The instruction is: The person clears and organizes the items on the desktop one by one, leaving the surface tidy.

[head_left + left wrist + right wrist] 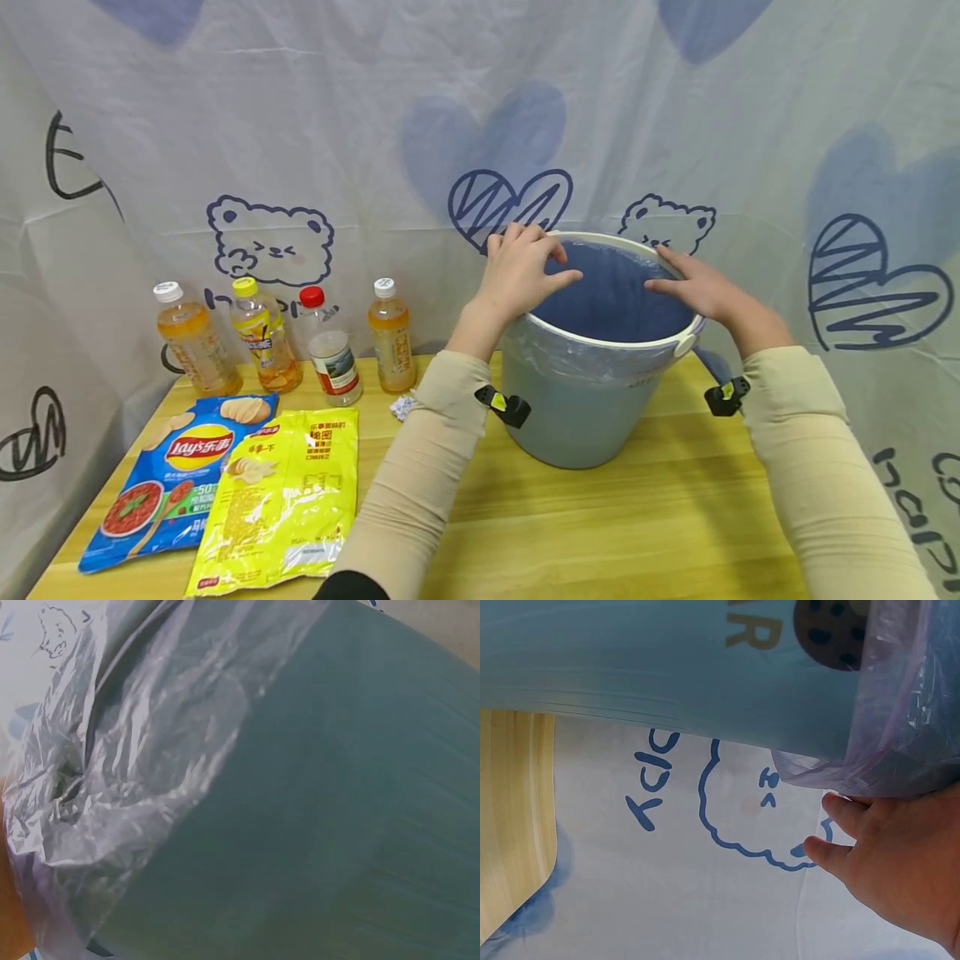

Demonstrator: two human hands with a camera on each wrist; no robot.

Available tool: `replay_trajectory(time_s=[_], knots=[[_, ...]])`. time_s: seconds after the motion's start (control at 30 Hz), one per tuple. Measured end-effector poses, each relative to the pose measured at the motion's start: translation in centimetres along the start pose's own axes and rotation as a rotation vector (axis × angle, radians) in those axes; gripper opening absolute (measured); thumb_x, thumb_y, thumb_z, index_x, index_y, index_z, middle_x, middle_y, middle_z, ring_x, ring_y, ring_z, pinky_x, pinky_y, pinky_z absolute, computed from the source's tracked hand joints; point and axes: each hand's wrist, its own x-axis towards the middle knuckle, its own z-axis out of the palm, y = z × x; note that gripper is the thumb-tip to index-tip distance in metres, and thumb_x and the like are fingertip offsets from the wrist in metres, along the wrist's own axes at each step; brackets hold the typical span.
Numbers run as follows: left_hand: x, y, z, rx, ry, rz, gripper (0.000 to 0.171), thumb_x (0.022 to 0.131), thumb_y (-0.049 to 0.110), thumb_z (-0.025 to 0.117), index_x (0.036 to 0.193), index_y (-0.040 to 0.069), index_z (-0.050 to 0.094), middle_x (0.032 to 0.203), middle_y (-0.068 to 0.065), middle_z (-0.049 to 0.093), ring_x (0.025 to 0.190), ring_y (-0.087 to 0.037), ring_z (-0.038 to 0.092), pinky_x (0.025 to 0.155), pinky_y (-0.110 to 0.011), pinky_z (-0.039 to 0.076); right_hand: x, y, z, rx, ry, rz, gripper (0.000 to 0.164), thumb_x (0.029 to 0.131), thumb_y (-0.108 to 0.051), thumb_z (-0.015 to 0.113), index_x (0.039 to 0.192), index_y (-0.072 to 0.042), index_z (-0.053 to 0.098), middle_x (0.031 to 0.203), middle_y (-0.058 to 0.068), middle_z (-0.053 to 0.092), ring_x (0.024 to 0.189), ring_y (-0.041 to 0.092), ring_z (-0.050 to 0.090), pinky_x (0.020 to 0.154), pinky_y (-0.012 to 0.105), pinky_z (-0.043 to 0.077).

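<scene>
Nearest us, two beige sleeves (420, 467) w/ black wrist cams (510, 407) reach over a wood-grain tabletop (622, 525); at L, a yellow chip bag (288, 500) partly overlaps a blue Lay's bag (176, 467). At ctr-R, a gray-blue plastic bucket (573, 417) stands upright, its clear plastic liner (592, 358) folded over the off-white rim (572, 336). We see the L hand (519, 271) at the bucket's L rim, fingers loosely bent, thumb spread wide of them; the R hand (708, 287) is at the R rim, thumb & index wide apart. Farther L, 4 capped bottles stand in a row: a white-capped one (197, 350), a yellow-capped one (262, 337), a red-capped one (333, 358) & another white-capped one (391, 342). Behind, a cloth backdrop (337, 100) w/ blue hearts & bear doodles.
</scene>
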Motion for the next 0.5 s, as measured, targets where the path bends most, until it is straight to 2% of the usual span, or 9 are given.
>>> replay_trajectory(time_s=[0.2,0.5], knots=[[0.01,0.02,0.06,-0.001,0.009,0.003,0.034,0.088,0.060,0.060,0.103,0.030,0.066,0.118,0.009,0.058,0.117,-0.018,0.043,0.094,-0.042,0.030,-0.03,0.13,-0.12,-0.009,0.001,-0.004,0.080,0.099,-0.040,0.047,0.156,-0.005,0.004,0.160,0.029,0.004,0.146,0.053,0.004,0.115,0.067,0.008],[-0.50,-0.34,-0.15,-0.012,0.082,0.020,0.034,0.091,0.060,0.056,0.106,0.031,0.065,0.117,0.008,0.058,0.117,-0.018,0.044,0.094,-0.042,0.030,-0.10,0.03,-0.07,-0.004,0.006,-0.010,0.080,0.099,-0.041,0.047,0.156,-0.005,0.005,0.160,0.029,0.006,0.146,0.053,0.006,0.115,0.066,0.009]])
